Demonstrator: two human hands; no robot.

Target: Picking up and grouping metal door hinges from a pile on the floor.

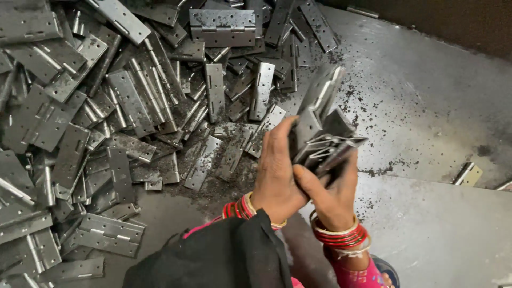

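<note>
Both my hands grip one bundle of grey metal hinges (322,130), stacked on edge and held above the floor. My left hand (274,173) clasps the bundle's left side, thumb up along the hinges. Gripping from below and the right, my right hand (330,194) has its thumb pressed on the stack's underside. Red and gold bangles circle both wrists. One hinge leaf (324,90) sticks up out of the top of the bundle.
A big heap of loose grey hinges (106,122) covers the left and top of the view. Dark metal filings (373,170) dot the grey metal floor (426,106). A lone hinge (468,174) lies at the right. Black cloth (218,258) covers my lap.
</note>
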